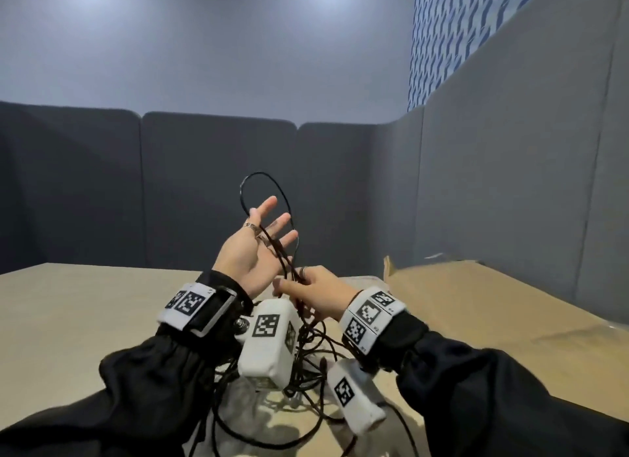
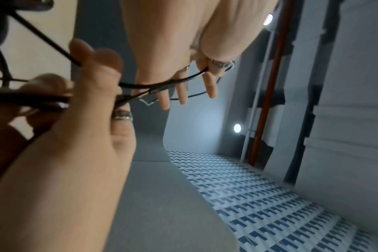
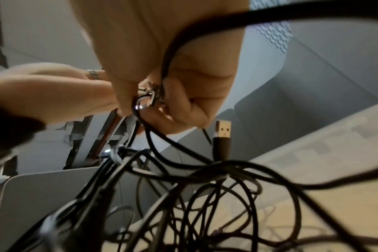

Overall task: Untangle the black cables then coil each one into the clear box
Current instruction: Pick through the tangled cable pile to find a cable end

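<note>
My left hand point(image 1: 269, 225) is raised palm up with straight fingers, and a black cable loop point(image 1: 262, 173) arches over them; in the left wrist view that cable point(image 2: 162, 84) runs between the fingers point(image 2: 210, 87). My right hand point(image 1: 292, 283) sits just below and pinches a bunch of black cables point(image 3: 162, 56) that hang from it. The tangle point(image 1: 306, 354) hangs below both wrists, down to the table. A USB plug point(image 3: 223, 131) sticks up out of the tangle point(image 3: 205, 196). A pale translucent edge point(image 1: 366, 281) behind my right hand may be the clear box.
The beige table point(image 1: 85, 303) stretches to the left and ahead. A large flat brown cardboard sheet point(image 1: 493, 313) lies on its right side. Dark grey partition panels point(image 1: 204, 184) close off the back and the right.
</note>
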A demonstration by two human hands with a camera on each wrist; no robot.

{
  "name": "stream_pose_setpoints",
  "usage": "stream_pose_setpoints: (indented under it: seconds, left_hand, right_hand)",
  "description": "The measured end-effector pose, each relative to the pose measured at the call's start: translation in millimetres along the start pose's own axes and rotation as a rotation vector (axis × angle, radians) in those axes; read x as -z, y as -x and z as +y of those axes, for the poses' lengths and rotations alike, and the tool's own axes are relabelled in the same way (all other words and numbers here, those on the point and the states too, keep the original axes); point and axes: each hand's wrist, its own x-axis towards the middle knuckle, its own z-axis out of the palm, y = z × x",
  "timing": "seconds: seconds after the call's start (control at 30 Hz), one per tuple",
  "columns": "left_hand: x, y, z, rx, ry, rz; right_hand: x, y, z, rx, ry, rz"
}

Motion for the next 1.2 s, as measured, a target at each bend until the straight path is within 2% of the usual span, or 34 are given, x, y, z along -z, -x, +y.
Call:
stream_pose_setpoints:
  seconds: [0.07, 0.13, 0.2, 0.3, 0.37, 0.6, 0.67, 0.7, 0.77, 0.83, 0.9, 1.0, 1.07, 1.13, 1.2]
  left_hand:
    - [5.2, 3.1, -4.5, -0.071, -0.109, 0.021]
    - [14.5, 7.1, -14.1, -0.198, -0.439, -0.003]
    - [30.5, 12.7, -27.1, -0.218, -0.775, -0.085]
    - [56.0, 16.1, -44.2, -0.085, -1.134, -0.31]
    - [65.3, 15.5, -48.4, -0.03, -1.292, -0.403]
    - [70.4, 15.4, -46.3, 0.176, -1.549, -0.48]
    - [72.2, 15.5, -42.2, 0.256, -1.554, -0.486]
    - [73.1, 14.9, -40.1, 0.282, -1.51, -0.477]
    - [67.7, 14.6, -33.0, 0.248, -1.237, -0.43]
    - [51.2, 15.0, -24.1, 0.102, -0.881, -0.326]
    - [31.0, 11.2, -14.8, -0.031, -0.705, -0.254]
    - [-4.8, 9.7, -2.2, -0.146, -0.585, -0.258]
    - [-17.9, 8.6, 3.4, -0.122, -0.509, -0.298]
    - [-17.0, 6.3, 8.9, -0.101, -0.549, -0.342]
    - [-8.6, 6.3, 16.0, -0.084, -0.659, -0.317]
  right_hand:
    - [-0.9, -3.9, -2.4, -0.019, -0.043, 0.006]
    - [3.6, -7.6, -3.8, -0.014, -0.036, 0.055]
    - [12.1, -10.8, -6.0, 0.006, -0.059, 0.166]
    - [31.3, -13.6, -10.8, -0.001, -0.253, 0.409]
    - [47.3, -13.8, -11.8, -0.012, -0.407, 0.563]
    - [124.0, -0.2, -15.5, 0.102, -0.788, 1.088]
    - [150.7, 9.3, -17.7, 0.139, -0.833, 1.165]
    - [159.0, 12.8, -19.5, 0.138, -0.807, 1.157]
    - [159.5, 14.1, -25.9, 0.102, -0.706, 1.061]
    - [142.2, 12.3, -35.7, 0.082, -0.642, 0.88]
    - [117.0, 10.4, -48.7, 0.096, -0.651, 0.649]
    - [83.2, 8.7, -71.6, 0.146, -0.761, 0.296]
    - [67.5, 6.3, -83.3, 0.169, -0.789, 0.131]
    - [57.5, 2.2, -88.0, 0.158, -0.668, 0.079]
    - [51.9, -1.0, -84.3, 0.112, -0.527, 0.052]
